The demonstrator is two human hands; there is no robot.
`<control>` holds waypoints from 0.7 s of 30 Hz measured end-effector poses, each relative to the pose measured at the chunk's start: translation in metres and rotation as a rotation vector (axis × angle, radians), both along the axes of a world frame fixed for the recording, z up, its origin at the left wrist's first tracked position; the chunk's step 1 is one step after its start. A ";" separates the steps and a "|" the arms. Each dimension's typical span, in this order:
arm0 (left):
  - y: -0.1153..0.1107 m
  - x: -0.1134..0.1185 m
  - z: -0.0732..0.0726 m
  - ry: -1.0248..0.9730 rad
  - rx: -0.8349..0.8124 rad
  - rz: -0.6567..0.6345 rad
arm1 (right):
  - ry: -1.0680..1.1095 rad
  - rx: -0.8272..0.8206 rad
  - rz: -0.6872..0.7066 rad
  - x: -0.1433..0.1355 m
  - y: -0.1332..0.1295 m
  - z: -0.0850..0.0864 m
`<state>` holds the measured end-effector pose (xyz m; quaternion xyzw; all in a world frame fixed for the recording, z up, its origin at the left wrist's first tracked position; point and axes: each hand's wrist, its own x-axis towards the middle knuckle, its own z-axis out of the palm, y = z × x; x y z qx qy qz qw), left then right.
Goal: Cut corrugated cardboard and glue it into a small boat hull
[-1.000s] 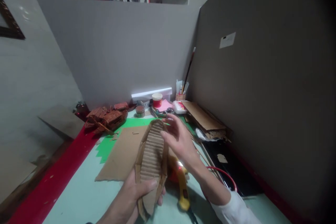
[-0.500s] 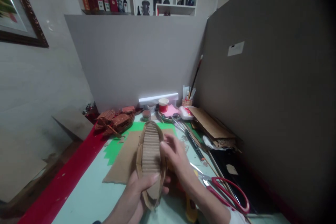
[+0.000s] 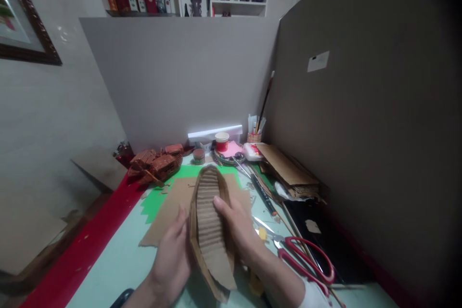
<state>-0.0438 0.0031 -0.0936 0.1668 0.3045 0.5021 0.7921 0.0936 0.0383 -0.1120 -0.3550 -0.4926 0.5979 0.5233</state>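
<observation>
A boat-shaped cardboard piece with a ridged, corrugated inside stands tilted over the table, its pointed end away from me. Along its left side lies my left hand, thumb raised and apart, the fingers partly hidden behind the piece. My right hand grips the right side, with the thumb over the rim onto the ridged inside. Beneath it a flat cardboard sheet rests on green paper.
Red-handled scissors and a black pen-like tool lie to the right. Brown boat models stand back left. Stacked cardboard, a red-white cup and a brush holder are farther back.
My left thumb has come off the inside of the cardboard piece and the hand has shifted to its left side. My right thumb now presses inside. The piece has turned slightly.
</observation>
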 end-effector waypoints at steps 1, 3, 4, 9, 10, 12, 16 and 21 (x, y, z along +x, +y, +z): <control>0.000 0.002 0.003 -0.001 0.001 0.016 | -0.001 0.011 0.004 0.000 -0.001 0.001; 0.000 0.006 0.008 0.009 0.000 0.048 | -0.002 0.029 0.013 0.000 -0.004 0.002; 0.000 0.008 0.010 0.017 -0.006 0.063 | -0.002 0.034 0.017 0.000 -0.005 0.002; -0.002 0.016 0.011 0.045 -0.049 0.127 | -0.029 0.048 -0.012 -0.002 -0.010 0.004; -0.002 0.018 0.009 0.050 -0.039 0.128 | -0.038 0.048 -0.031 -0.003 -0.012 0.004; -0.004 0.021 0.003 0.062 0.004 0.129 | -0.057 0.046 -0.078 -0.006 -0.018 0.005; -0.007 0.022 -0.012 0.135 0.095 0.170 | -0.067 0.027 -0.136 -0.014 -0.029 0.006; -0.008 0.018 -0.022 0.415 0.103 0.265 | -0.140 -0.067 -0.187 -0.018 -0.034 0.002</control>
